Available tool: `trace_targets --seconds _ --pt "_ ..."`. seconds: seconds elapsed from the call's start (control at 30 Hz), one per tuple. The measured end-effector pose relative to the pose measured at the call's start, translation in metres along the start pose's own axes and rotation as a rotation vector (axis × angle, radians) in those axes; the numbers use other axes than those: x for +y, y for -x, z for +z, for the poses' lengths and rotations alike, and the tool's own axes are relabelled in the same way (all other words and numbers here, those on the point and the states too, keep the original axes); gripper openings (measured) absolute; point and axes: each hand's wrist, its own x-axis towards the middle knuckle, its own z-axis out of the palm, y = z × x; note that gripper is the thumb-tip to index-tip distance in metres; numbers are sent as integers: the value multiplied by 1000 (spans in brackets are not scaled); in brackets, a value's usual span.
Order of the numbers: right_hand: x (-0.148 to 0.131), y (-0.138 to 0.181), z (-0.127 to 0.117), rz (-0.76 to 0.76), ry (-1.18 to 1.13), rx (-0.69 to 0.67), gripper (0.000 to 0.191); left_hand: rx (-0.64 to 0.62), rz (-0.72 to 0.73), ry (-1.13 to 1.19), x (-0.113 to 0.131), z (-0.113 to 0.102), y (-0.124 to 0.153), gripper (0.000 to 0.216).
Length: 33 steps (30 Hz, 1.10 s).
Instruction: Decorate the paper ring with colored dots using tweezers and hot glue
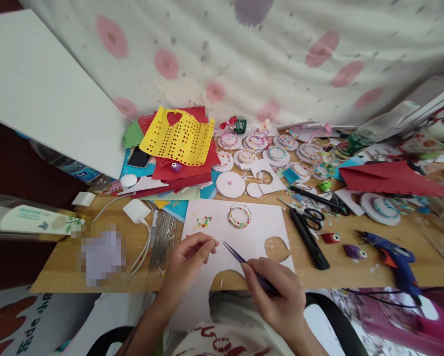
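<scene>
Right hand holds 1 pair of tweezers over 1 sheet.

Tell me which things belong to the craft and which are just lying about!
Probably for the craft: tweezers in the right hand, white sheet, colourful bits, small colourful ring.
Probably just lying about: phone, white charger, clear bottle.

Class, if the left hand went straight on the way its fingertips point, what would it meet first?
Probably the tweezers held in the right hand, their tips just ahead, though depth is unclear.
</scene>
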Motion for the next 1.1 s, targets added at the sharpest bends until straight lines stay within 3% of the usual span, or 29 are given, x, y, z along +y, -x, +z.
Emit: trace_targets --seconds 0.13,0.6,1.1 --pt "0 0 -4 97 -80 -21 16 -4 24 6 4 0 3 23" --pt "2 1 -6 79 -136 -47 17 -107 77 -28 13 5 2 21" --pt "0 7 -7 268 -190 69 19 -5 -2 83 8 17 3 18"
